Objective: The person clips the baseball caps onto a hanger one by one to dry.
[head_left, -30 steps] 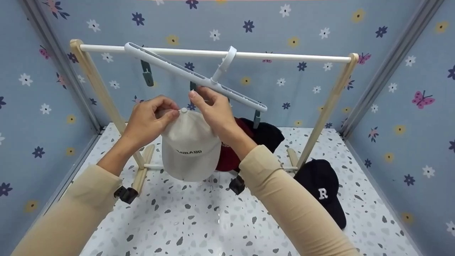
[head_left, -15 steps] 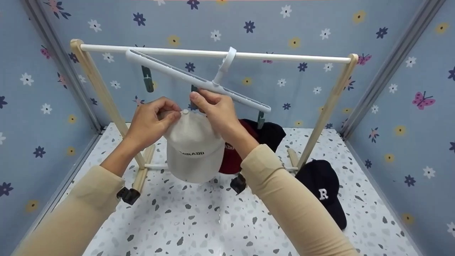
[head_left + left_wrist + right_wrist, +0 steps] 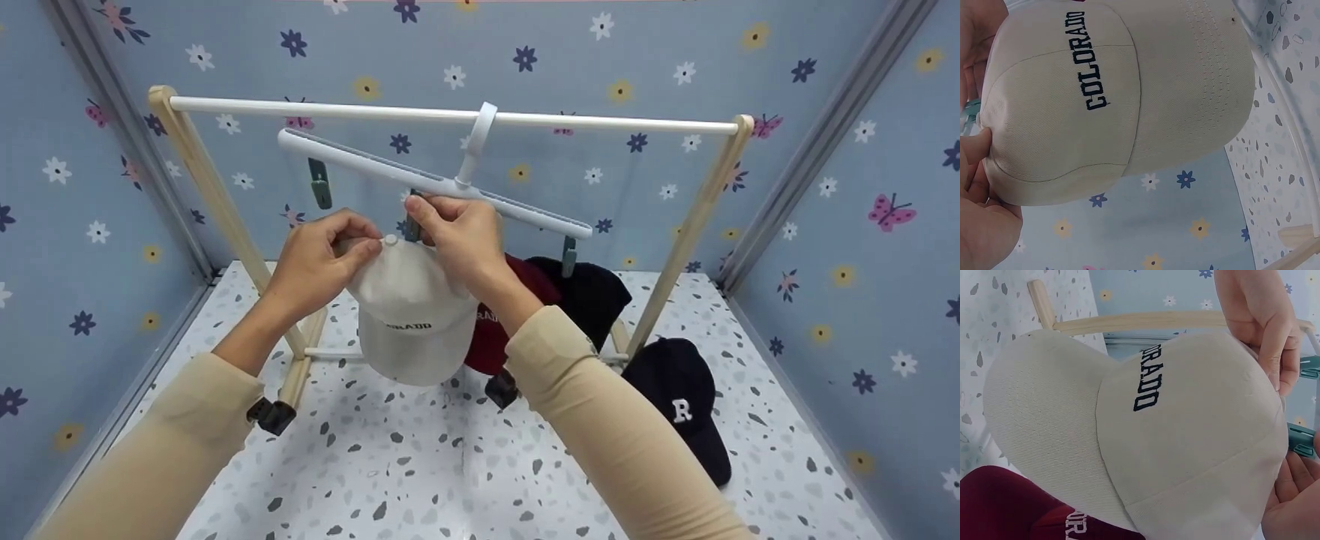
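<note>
My left hand pinches the crown of an off-white baseball cap next to its top button, and the brim hangs down. The lettering COLORADO reads clearly in the left wrist view. My right hand pinches a green clip at the cap's crown, below a white hanger. Whether the clip's jaws have the cloth between them cannot be seen. The hanger hooks over the rack's white rail and tilts, right end lower.
Behind my right hand are a dark red cap and a black cap, below the hanger's right clip. Another clip dangles at the left. A navy cap with an R lies on the speckled floor beside the wooden rack leg.
The hanger's left end has dropped, so it tilts less, and it has shifted right. The off-white, red and black caps have moved slightly right. Both hands keep their pinch.
</note>
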The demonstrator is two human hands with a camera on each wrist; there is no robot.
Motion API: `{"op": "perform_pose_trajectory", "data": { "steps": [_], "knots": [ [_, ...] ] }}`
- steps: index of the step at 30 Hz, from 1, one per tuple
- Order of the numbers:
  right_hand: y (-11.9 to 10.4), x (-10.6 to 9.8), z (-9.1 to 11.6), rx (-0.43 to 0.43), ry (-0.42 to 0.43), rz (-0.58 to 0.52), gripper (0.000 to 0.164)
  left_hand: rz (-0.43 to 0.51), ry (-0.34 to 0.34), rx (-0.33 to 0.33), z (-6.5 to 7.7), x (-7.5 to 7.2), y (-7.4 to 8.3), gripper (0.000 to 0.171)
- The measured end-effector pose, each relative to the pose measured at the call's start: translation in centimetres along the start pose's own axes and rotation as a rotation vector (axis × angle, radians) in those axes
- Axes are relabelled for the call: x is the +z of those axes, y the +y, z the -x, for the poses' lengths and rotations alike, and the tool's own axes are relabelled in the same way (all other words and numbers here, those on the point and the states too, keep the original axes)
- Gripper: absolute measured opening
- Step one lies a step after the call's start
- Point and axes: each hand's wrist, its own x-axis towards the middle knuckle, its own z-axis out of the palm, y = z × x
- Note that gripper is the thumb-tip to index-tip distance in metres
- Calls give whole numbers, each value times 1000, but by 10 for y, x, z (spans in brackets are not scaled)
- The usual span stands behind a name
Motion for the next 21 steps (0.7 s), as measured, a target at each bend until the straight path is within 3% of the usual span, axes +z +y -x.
{"op": "perform_pose_trajectory", "data": {
  "steps": [13,21],
  "knots": [
    [7,1,-1,-102,137,5,19,4,-2,14,2,1,-2,11],
    [9,3,0,-113,134,14,18,21,-20,2,0,8,-2,12]
  ]
}}
